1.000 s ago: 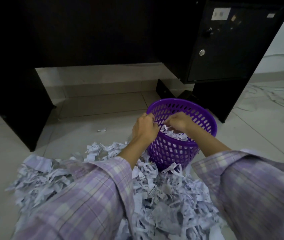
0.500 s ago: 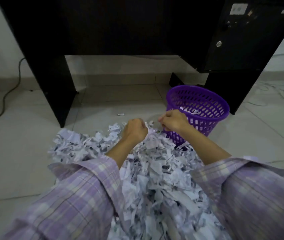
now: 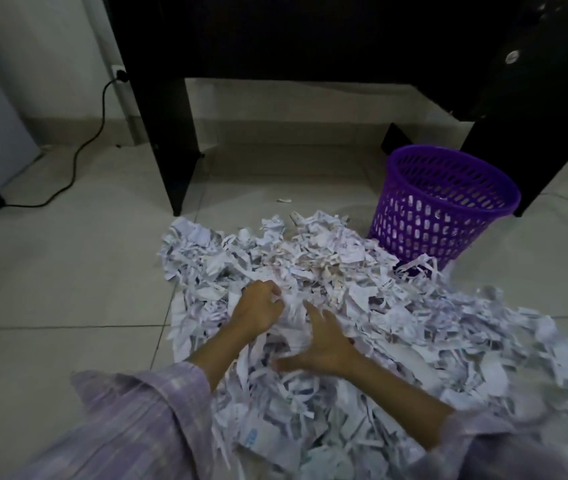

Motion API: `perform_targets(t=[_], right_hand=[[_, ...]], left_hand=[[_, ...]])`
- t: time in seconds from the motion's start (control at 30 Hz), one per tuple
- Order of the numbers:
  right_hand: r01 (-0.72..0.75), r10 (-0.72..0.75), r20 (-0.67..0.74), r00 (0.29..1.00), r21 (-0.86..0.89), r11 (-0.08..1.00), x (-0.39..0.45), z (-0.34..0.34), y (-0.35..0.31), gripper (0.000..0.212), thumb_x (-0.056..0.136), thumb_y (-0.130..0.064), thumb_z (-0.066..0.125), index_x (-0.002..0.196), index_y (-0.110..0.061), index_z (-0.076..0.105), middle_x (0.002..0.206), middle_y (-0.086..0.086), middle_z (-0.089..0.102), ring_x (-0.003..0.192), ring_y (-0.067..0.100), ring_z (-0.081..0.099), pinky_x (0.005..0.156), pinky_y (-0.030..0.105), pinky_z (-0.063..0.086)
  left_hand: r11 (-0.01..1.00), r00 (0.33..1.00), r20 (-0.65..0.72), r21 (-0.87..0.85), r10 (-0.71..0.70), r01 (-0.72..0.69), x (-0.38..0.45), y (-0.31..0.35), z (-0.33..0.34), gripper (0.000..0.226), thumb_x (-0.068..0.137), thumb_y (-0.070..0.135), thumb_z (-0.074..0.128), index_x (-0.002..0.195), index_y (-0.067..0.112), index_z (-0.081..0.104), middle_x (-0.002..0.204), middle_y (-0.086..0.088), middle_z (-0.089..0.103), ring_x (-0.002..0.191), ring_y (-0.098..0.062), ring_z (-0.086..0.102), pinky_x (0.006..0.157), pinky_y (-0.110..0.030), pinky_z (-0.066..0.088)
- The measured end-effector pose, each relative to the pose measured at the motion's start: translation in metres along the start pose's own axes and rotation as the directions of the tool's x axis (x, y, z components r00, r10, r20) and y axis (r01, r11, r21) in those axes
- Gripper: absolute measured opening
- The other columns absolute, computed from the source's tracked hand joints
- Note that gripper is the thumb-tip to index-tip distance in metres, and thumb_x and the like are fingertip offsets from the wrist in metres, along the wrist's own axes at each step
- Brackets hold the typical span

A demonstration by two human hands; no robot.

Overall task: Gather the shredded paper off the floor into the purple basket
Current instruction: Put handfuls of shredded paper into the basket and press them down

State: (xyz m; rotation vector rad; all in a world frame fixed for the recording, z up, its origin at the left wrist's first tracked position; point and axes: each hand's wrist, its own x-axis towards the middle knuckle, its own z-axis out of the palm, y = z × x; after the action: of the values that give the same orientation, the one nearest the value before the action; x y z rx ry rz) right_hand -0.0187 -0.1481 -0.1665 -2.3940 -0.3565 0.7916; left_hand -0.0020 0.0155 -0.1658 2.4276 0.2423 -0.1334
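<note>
- Paper [image 3: 327, 271]: large heap of shreds on the tiled floor [image 3: 67, 271], running off the bottom and right edges; full extent not visible.
- One stray scrap [image 3: 284, 200] lies apart, beyond the heap, near the desk [image 3: 171, 150].
- Basket [image 3: 448, 209]: upright at far right of the heap, shreds touching its base. White bits show through the mesh; fill level hard to make out.
- Left hand [image 3: 258, 308]: on the heap, fingers curled round a clump of shreds.
- Right hand [image 3: 324, 344]: fingers spread, lying on the shreds; motion-blurred, fingertips indistinct.
- Both sleeves [image 3: 137, 420] cut off at the bottom edge.
- Desk top is out of view; its underside is too dark to read.
</note>
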Motion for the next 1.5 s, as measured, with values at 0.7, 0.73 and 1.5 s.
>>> perform_targets(t=[0.7, 0.73, 1.5], right_hand=[[0.200, -0.070, -0.386, 0.920, 0.310, 0.929, 0.028, -0.024, -0.004, 0.008, 0.083, -0.008, 0.071, 0.087, -0.015, 0.071, 0.074, -0.005, 0.063, 0.066, 0.003, 0.055, 0.056, 0.006, 0.039], [0.195, -0.039, -0.383, 0.923, 0.377, 0.905, 0.029, -0.027, -0.007, 0.007, 0.084, -0.009, 0.070, 0.089, -0.014, 0.071, 0.077, -0.001, 0.066, 0.069, 0.008, 0.058, 0.060, 0.013, 0.043], [0.034, -0.045, 0.016, 0.999, 0.441, 0.897, 0.019, -0.040, -0.016, 0.139, 0.056, -0.047, 0.089, 0.153, -0.027, -0.007, 0.161, -0.007, 0.005, 0.146, 0.015, 0.018, 0.114, 0.035, 0.031]], left_hand=[[0.926, 0.969, 0.246, -0.370, 0.018, 0.077, -0.029, 0.013, 0.004, 0.110, 0.069, 0.033, 0.083, 0.151, 0.014, 0.013, 0.149, 0.003, 0.031, 0.136, -0.014, 0.033, 0.099, -0.021, 0.033], [0.907, 0.971, 0.238, -0.414, 0.021, 0.082, -0.027, 0.015, 0.003, 0.112, 0.066, 0.030, 0.086, 0.151, 0.018, 0.014, 0.147, 0.004, 0.035, 0.136, -0.015, 0.036, 0.100, -0.022, 0.035], [0.348, 0.906, 0.120, -0.896, -0.406, 0.275, -0.013, 0.039, -0.003, 0.019, 0.084, 0.012, 0.066, 0.091, 0.007, 0.048, 0.093, -0.019, 0.063, 0.083, -0.032, 0.065, 0.082, -0.052, 0.055]])
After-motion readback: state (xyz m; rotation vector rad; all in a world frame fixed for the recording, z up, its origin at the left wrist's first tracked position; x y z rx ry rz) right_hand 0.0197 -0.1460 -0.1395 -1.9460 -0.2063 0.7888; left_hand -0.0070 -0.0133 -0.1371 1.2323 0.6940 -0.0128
